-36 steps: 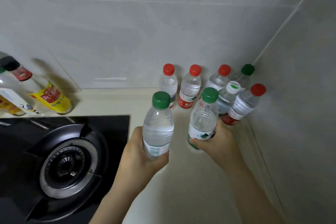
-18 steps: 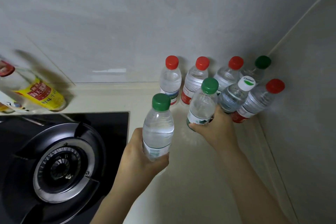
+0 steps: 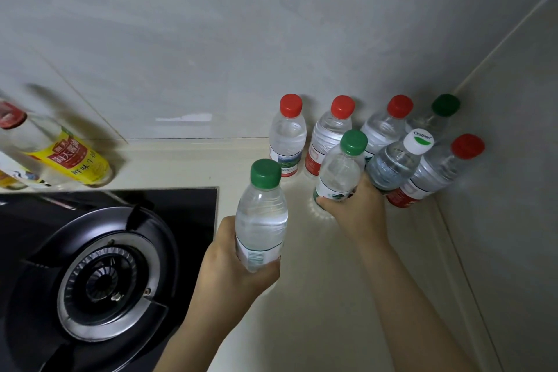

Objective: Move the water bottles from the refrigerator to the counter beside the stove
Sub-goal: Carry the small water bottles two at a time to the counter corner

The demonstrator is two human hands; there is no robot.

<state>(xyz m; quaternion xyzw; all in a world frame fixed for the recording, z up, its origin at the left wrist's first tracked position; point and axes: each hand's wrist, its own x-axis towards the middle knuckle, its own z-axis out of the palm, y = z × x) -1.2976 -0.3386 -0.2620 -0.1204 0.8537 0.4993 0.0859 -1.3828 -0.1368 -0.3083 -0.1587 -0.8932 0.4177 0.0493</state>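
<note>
A green-capped bottle (image 3: 261, 214) is gripped around its lower body by the left hand (image 3: 232, 278) and is held upright above the counter (image 3: 332, 296), just beside the stove (image 3: 105, 266). A second green-capped bottle (image 3: 341, 172) is clasped at its base by the right hand (image 3: 356, 214), low over the counter and just beside the corner group of bottles (image 3: 329, 133).

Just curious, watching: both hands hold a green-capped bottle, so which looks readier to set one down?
Probably the right hand: the right-hand bottle sits low beside the standing bottles, near the counter. The left hand holds the left-hand bottle higher, by the stove.
</note>
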